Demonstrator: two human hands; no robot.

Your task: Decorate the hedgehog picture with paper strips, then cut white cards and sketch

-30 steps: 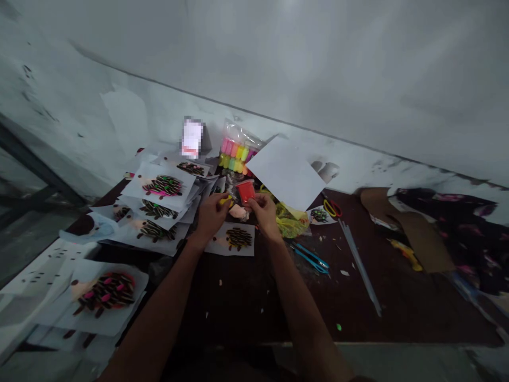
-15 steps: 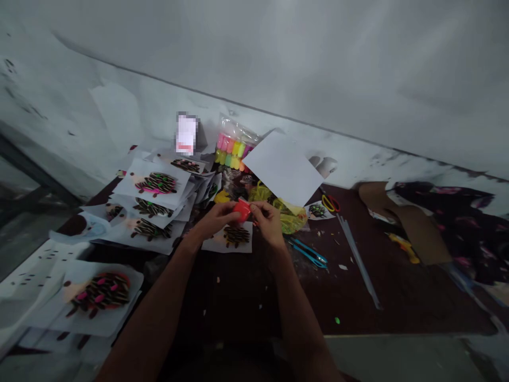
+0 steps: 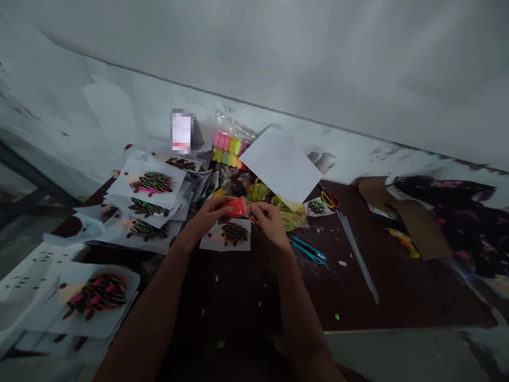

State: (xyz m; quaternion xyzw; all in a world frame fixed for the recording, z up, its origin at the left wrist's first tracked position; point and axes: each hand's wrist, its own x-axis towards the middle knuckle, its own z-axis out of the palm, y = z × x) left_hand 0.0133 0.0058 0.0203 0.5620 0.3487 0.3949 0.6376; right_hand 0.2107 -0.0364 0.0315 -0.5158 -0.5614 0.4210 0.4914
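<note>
A small clear plastic packet with something red in it (image 3: 237, 206) is between my two hands, above the table. My left hand (image 3: 211, 215) grips its left side, thumb over the red part. Closed in a pinch, my right hand (image 3: 268, 216) holds the clear end on the right. Just below lies a white card with a hedgehog picture (image 3: 234, 233), its back covered in dark strips with yellow around them. Behind my right hand is a crumpled yellow bag (image 3: 294, 212).
Piled hedgehog cards (image 3: 147, 183) stand at the left. A bag of coloured tubs (image 3: 230, 146) and a white sheet (image 3: 282, 164) lean at the back. Blue scissors (image 3: 308, 249), yellow-red scissors (image 3: 329, 199), grey sticks (image 3: 358, 257) and a yellow tool (image 3: 403, 243) lie rightward.
The red packet has been turned more level and now shows longer between my hands. My left hand has shifted slightly left. The whole view has moved a little.
</note>
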